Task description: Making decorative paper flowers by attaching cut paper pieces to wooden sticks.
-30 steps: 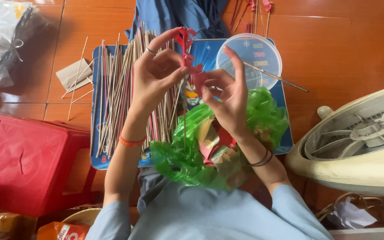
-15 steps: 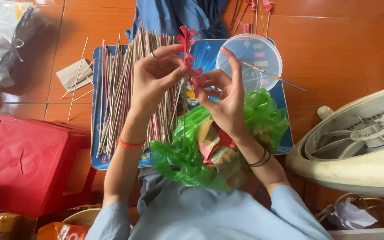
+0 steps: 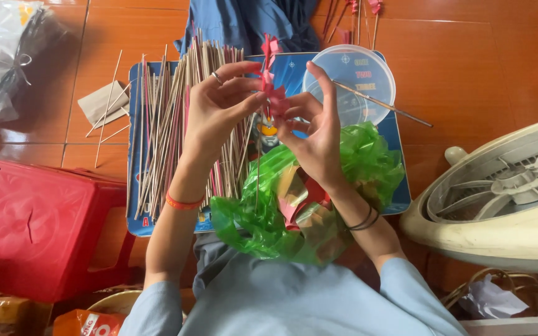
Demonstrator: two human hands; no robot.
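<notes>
My left hand (image 3: 219,109) and my right hand (image 3: 316,134) meet above a blue board (image 3: 135,186) and both pinch a small red paper piece (image 3: 271,74) mounted on a thin stick (image 3: 258,162) that hangs down between them. A ring sits on a left finger and an orange band on the left wrist. Below my right hand lies a green plastic bag (image 3: 263,218) holding red paper pieces. A pile of thin bamboo sticks (image 3: 163,124) covers the board's left half, under my left hand.
A clear round lid (image 3: 368,74) with a stick across it rests on the board's far right. A red plastic stool (image 3: 38,230) stands at left, a cream fan (image 3: 505,199) at right. A plastic bag (image 3: 1,56) lies far left on the tiled floor.
Both hands have shifted slightly while working the red paper piece on the stick; the fingers of my left hand now close nearer to it. Nothing else moved.
</notes>
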